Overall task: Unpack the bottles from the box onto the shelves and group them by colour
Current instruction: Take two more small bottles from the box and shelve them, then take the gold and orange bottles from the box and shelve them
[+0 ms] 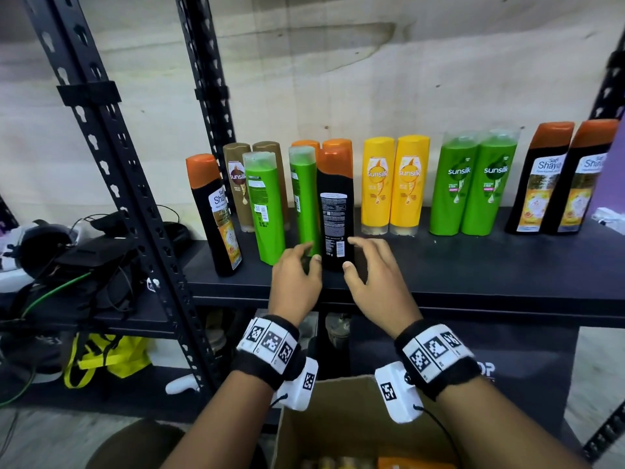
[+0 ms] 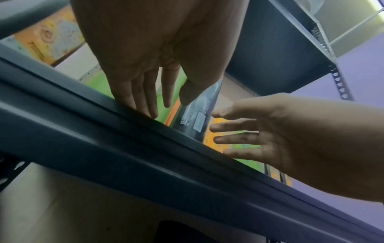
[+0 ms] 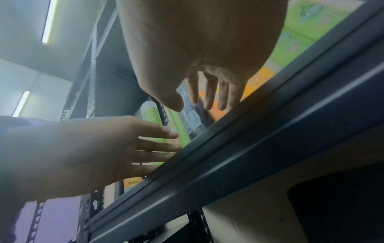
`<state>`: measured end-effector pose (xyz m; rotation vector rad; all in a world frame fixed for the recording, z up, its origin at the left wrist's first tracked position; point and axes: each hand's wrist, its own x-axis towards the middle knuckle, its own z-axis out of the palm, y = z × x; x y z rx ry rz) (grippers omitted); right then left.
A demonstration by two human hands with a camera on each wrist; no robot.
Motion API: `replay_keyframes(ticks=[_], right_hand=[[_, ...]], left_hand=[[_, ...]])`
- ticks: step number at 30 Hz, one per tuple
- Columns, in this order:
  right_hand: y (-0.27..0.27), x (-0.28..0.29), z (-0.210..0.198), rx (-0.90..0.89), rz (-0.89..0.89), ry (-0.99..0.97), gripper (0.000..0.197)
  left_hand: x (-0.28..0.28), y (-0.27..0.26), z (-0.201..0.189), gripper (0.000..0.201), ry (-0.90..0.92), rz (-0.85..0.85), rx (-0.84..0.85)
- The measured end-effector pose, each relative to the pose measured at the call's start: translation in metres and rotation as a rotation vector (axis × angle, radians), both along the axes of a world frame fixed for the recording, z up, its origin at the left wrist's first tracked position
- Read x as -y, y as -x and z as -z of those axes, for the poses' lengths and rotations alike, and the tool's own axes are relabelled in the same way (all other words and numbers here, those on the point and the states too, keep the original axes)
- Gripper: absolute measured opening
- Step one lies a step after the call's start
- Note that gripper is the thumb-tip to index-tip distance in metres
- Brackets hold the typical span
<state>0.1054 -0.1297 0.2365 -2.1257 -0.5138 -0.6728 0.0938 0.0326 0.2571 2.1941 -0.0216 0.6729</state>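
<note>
A black bottle with an orange cap stands near the front of the dark shelf, its back label facing me. A green bottle stands just left of it. My left hand hovers in front of the green bottle and my right hand just right of the black one, both with fingers spread and holding nothing. The left wrist view shows the black bottle between my left hand and right hand. The cardboard box lies below my wrists.
Left on the shelf stand another black bottle, a green one and brown ones. To the right stand pairs of yellow, green and black bottles. Black rack posts rise left; cluttered gear lies beyond.
</note>
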Motion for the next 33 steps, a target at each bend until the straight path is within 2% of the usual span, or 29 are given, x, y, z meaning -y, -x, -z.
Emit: replay_keyframes(ticks=[3,5,8,10,14,16,21,26,30,33], right_hand=[[0.019,0.011,-0.003,0.137,0.028,0.116,0.024],[0.032,0.019,-0.001,0.189,-0.004,0.188,0.014],[0.046,0.033,0.009,0.110,-0.051,0.330,0.008],[0.053,0.042,0.021,-0.024,-0.041,0.431,0.010],[0.064,0.055,0.053,-0.300,-0.089,0.546,0.013],[0.071,0.057,0.071,-0.411,-0.106,0.606,0.015],[0.088,0.060,0.124,-0.619,-0.120,0.691,0.019],[0.100,0.066,0.180,-0.860,-0.138,0.748,0.023],[0.107,0.076,0.223,-0.976,-0.149,0.760,0.027],[0.111,0.085,0.247,-1.032,-0.166,0.775,0.024]], left_hand=[[0.007,0.020,0.004,0.018,0.022,0.009,0.130],[0.013,0.031,0.011,0.013,0.001,0.030,0.163],[0.021,0.042,0.029,0.014,-0.055,0.057,0.105],[0.024,0.047,0.044,0.016,-0.113,0.053,0.009],[0.028,0.052,0.078,0.023,-0.174,0.109,-0.356],[0.030,0.055,0.099,0.025,-0.184,0.110,-0.476],[0.038,0.063,0.155,0.018,-0.267,0.096,-0.649],[0.038,0.066,0.211,0.033,-0.396,0.144,-0.834],[0.040,0.072,0.254,0.049,-0.542,0.218,-0.993],[0.042,0.076,0.283,0.047,-0.570,0.308,-1.033]])
